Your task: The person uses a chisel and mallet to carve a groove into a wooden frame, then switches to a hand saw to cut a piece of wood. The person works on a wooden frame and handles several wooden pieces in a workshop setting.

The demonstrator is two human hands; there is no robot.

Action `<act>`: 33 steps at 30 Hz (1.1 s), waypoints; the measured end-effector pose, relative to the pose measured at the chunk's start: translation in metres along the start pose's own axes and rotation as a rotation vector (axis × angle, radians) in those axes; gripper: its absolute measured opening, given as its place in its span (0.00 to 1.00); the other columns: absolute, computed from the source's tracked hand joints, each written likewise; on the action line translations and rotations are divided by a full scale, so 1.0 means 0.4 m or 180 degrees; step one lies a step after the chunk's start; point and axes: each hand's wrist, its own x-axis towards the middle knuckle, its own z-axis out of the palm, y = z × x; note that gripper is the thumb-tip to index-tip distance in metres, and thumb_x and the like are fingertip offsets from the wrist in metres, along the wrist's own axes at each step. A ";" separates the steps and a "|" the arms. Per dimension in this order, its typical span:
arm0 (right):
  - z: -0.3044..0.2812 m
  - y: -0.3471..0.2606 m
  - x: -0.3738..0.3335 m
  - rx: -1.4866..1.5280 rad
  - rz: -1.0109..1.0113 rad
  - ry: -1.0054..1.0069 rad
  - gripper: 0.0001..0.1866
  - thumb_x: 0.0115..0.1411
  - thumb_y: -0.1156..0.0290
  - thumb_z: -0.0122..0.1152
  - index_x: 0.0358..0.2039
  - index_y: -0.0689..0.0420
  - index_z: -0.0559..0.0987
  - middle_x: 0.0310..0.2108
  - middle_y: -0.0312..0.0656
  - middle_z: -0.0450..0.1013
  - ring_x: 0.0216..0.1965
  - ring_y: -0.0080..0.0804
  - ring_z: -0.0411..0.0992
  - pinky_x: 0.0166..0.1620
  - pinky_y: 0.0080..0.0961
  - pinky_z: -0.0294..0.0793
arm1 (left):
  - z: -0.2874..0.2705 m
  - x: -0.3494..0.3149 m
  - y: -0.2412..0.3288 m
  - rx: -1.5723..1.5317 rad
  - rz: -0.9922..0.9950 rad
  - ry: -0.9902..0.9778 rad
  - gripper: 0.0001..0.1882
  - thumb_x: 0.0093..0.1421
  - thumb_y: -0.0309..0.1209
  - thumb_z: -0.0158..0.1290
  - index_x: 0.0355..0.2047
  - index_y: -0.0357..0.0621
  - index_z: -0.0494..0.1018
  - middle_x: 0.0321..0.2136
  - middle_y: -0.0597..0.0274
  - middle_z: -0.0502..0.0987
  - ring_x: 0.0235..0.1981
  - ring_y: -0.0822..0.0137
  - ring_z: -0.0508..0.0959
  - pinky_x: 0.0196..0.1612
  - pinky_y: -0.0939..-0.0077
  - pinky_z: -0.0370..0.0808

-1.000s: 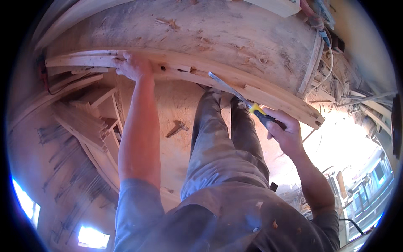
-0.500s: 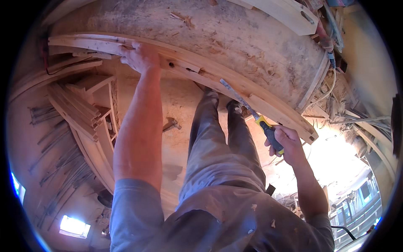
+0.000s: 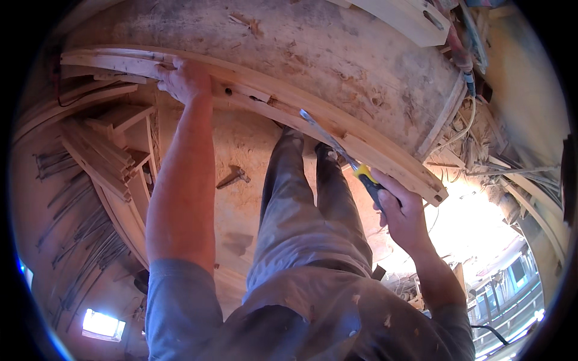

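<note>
A long wooden beam (image 3: pixel 385 157) lies along the near edge of the workbench, with a dark round hole and a cut slot in its near face. My left hand (image 3: pixel 185 81) is wrapped over the beam left of these cuts. In my right hand (image 3: pixel 400 207) is a chisel (image 3: pixel 328 137) with a yellow and black handle, gripped in closed fingers. Its blade points up and left, with the tip over or just in front of the beam beside the slot. Whether the tip touches the wood, I cannot tell.
Wood shavings lie on the workbench (image 3: pixel 355 54). A pale slotted board (image 3: pixel 415 21) and a power cable (image 3: pixel 468 120) are at the far right. A hammer (image 3: pixel 233 177) rests below the bench. Stacked wooden pieces (image 3: pixel 96 153) stand at the left; offcuts are heaped at the right.
The whole view has shifted slightly, moving the scene left. My right hand has turned, and the chisel stays in it at a similar slant. My left hand keeps its place on the beam.
</note>
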 end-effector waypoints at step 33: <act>0.071 0.028 -0.043 0.0045 0.0124 0.0303 0.21 0.73 0.74 0.48 0.64 0.59 0.76 0.30 0.37 0.76 0.22 0.15 0.67 0.27 0.15 0.71 | -0.036 -0.064 0.085 -0.0526 -0.0418 -0.0078 0.32 0.73 0.41 0.37 0.72 0.36 0.56 0.71 0.39 0.54 0.66 0.39 0.63 0.68 0.54 0.65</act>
